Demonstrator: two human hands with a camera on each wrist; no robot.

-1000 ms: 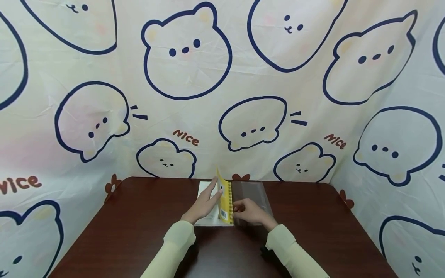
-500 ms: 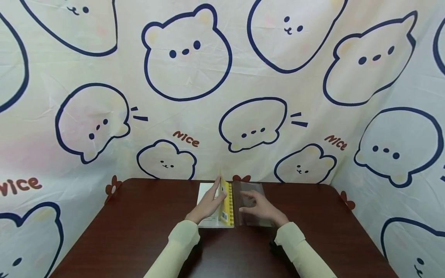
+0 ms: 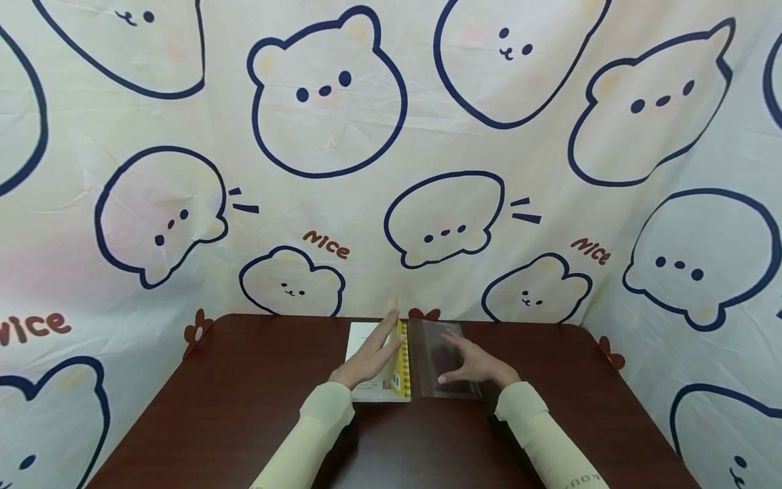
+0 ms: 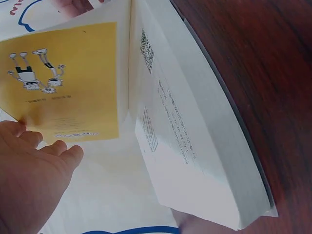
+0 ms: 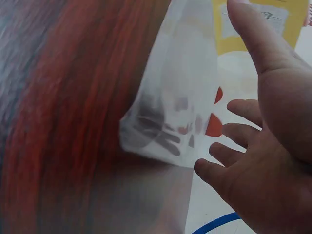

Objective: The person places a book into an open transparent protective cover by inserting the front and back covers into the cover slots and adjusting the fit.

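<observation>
A book lies at the far middle of the dark table (image 3: 256, 407). Its white page block (image 3: 365, 339) lies flat and its yellow cover (image 3: 402, 356) stands raised on edge. My left hand (image 3: 369, 356) touches the cover's inner side with straight fingers. In the left wrist view, the yellow cover (image 4: 68, 83) rises beside the page block (image 4: 195, 136), with my fingers (image 4: 44, 153) at its edge. A clear plastic sleeve (image 3: 442, 339) spreads to the right of the spine. My right hand (image 3: 473, 367) lies over it with fingers spread; the right wrist view shows the hand (image 5: 258, 146) just over the sleeve (image 5: 170, 112).
A cream cloth printed with cartoon bears (image 3: 330, 95) hangs behind and to both sides of the table. Bare dark wood (image 5: 63, 97) stretches left, right and in front of the book. The table's near corners are out of view.
My right hand has moved from the sleeve's near edge by the spine rightward onto the sleeve and spread its fingers. The left hand stays against the yellow cover.
</observation>
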